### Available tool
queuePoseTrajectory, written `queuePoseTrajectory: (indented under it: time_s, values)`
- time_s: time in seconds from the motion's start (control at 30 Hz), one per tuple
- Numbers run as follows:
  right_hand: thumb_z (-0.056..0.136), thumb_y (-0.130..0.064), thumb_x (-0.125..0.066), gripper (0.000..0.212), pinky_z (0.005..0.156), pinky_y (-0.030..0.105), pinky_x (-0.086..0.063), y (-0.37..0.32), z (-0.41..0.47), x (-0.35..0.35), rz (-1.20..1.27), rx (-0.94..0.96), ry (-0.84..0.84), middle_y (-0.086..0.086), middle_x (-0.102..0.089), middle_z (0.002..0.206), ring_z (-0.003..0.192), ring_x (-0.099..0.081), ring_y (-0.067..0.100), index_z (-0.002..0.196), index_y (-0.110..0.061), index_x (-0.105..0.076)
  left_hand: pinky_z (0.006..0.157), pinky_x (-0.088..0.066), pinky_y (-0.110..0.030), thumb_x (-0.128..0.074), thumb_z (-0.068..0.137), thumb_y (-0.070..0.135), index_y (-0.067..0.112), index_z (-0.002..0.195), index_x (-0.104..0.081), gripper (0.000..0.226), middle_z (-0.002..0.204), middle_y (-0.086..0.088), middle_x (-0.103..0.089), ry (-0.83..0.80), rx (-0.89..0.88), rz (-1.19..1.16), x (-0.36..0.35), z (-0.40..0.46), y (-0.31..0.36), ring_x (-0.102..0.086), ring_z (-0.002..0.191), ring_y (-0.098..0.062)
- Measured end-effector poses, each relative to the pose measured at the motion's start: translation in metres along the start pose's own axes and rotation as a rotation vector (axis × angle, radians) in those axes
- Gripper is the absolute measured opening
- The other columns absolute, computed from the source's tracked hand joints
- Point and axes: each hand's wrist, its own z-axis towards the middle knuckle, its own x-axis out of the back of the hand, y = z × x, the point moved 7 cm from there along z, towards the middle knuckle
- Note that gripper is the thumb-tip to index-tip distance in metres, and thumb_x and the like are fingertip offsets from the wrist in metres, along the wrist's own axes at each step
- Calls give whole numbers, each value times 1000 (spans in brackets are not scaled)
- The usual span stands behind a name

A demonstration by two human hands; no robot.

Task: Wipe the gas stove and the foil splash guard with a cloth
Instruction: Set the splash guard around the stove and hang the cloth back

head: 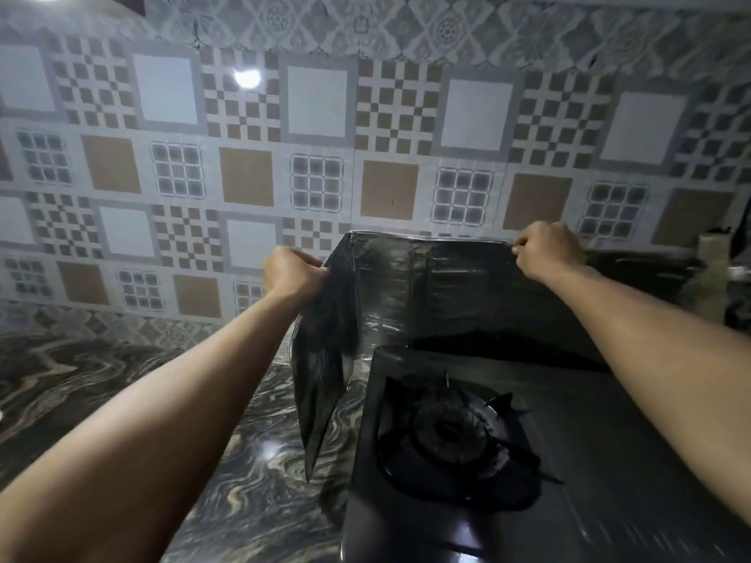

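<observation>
Both of my hands are up on the foil splash guard [447, 286], which stands folded around the back and left side of the gas stove [528, 461]. My left hand [290, 272] has its fingers curled round the top edge of the guard's left wing, the panel that hangs down toward the marbled counter [122, 400] beside the stove. My right hand [546, 249] pinches the top rim of the back panel, thumb and fingers closed on the thin edge.

The relation that matters: the guard's long axis runs left to right along the patterned wall [325, 136], directly behind the burner [455, 432], and both grips sit on its upper edge with the sheet hanging below my fingers. The left wing looks lifted off the counter and tilted, so the sheet is floppy and will buckle if I pull unevenly. Each hand is already in contact, so neither is nearer; the left governs the loose wing, the right the back panel.

I see no cloth in either hand or anywhere in view, so I judge this a repositioning step and the wiping still to come.

I can read no brand, label or writing on the stove, the guard or the wall.
</observation>
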Motion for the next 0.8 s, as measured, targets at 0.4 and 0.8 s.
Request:
queuePoseTrajectory:
  time_s: [0.4, 0.8]
  values:
    - [89, -8, -58, 18, 73, 33, -53, 48, 29, -29, 126, 11, 25, 21, -71, 91, 86, -64, 37, 91, -6, -76, 64, -50, -23, -73, 74, 6, 9, 79, -77, 8, 77, -6, -73, 17, 35, 8, -50, 5, 20, -67, 73, -16]
    - [82, -7, -66, 14, 78, 32, -54, 60, 36, -94, 140, 19, -200, 18, -72, 97, 91, -65, 35, 88, -12, -77, 67, -60, -34, -78, 75, 8, 3, 83, -76, 9, 82, -10, -73, -69, 90, 192, -81, 7, 0, -68, 74, -23]
